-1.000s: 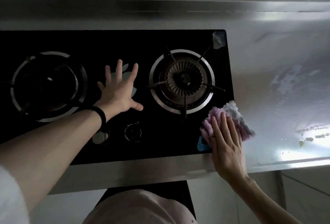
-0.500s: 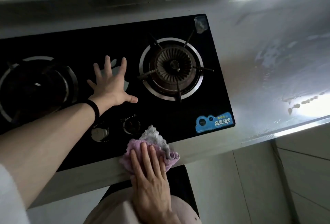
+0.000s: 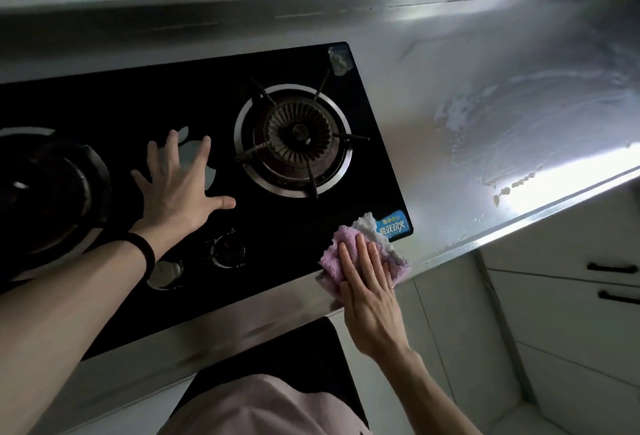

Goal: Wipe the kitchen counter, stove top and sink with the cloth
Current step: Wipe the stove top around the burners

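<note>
Head view: the right hand is pressing the cloth flat, its fingers straight and held together, at the front right corner of the stove. The cloth is lying partly on the black glass and partly on the steel surface, just beside a blue sticker. The left hand is resting on the glass between the left burner and the right burner, fingers spread wide, with a black band sitting on its wrist. Wet streaks are shining on the surface right of the stove.
</note>
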